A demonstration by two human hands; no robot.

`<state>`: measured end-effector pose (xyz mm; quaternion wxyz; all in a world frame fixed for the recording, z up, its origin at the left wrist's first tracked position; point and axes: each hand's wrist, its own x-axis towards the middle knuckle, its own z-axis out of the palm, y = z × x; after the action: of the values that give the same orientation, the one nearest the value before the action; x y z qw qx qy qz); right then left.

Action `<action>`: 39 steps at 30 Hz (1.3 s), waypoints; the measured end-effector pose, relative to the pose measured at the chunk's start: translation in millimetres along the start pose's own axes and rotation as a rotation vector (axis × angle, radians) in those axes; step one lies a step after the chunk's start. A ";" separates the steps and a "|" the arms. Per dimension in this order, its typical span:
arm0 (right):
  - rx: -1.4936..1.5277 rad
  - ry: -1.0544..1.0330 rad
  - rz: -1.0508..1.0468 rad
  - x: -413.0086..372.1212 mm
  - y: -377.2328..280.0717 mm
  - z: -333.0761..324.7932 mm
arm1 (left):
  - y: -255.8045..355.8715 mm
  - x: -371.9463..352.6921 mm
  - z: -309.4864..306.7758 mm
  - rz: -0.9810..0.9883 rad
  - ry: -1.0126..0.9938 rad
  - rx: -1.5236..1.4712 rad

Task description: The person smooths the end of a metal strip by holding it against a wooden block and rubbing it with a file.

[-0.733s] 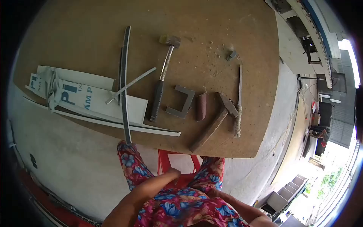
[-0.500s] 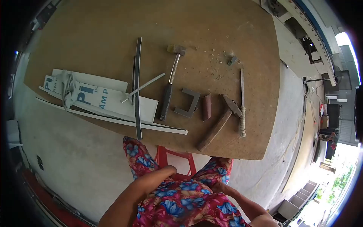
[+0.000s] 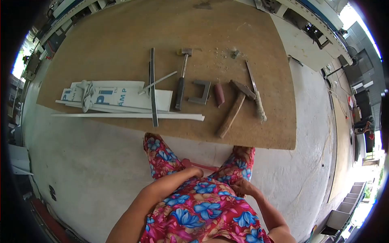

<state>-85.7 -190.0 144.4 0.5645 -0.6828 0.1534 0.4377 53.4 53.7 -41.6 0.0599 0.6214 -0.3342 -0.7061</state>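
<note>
My left hand (image 3: 197, 172) rests by my lap over the floral clothing (image 3: 206, 202), its fingers mostly hidden. My right hand (image 3: 243, 187) lies curled against the cloth at my other thigh; anything inside it is hidden. On the table before me, a wooden-handled hammer (image 3: 233, 115) is nearest to my right hand. Beside it are a narrow blade with a wrapped handle (image 3: 260, 107), a reddish-brown rounded piece (image 3: 219, 95) and a grey U-shaped piece (image 3: 204, 92). Farther left lies a dark-handled mallet (image 3: 181, 89).
The brown table (image 3: 121, 44) carries white printed panels (image 3: 133, 97), a crumpled grey cloth (image 3: 87, 95), a long white strip (image 3: 178, 116) and a dark strip (image 3: 153, 89) across them. Crumbs surround a small grey block (image 3: 235, 54). A red stool (image 3: 198, 165) shows between my legs.
The view has tilted and shifted, so the table's near edge looks straighter. My right hand shows more plainly at my thigh. The tools lie in the same arrangement.
</note>
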 end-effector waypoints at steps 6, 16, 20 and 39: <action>-0.073 0.157 0.006 -1.1 4.5 5.2 | 35.6 -18.3 -21.9 0.071 0.118 -0.059; -0.372 0.303 -0.258 25.2 -1.8 11.2 | 17.6 -15.5 -19.7 0.163 0.657 0.082; -0.427 0.346 -0.165 22.2 -20.9 22.9 | 23.8 -28.5 -39.8 0.285 0.646 -0.044; -0.683 0.315 0.054 22.9 -102.6 48.6 | 4.3 -65.6 -49.6 0.533 0.827 -0.888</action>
<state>-21.1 -107.1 193.0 0.2620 -0.8865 0.1014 0.3677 111.9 63.5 15.5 0.6063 0.6536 -0.1029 -0.4412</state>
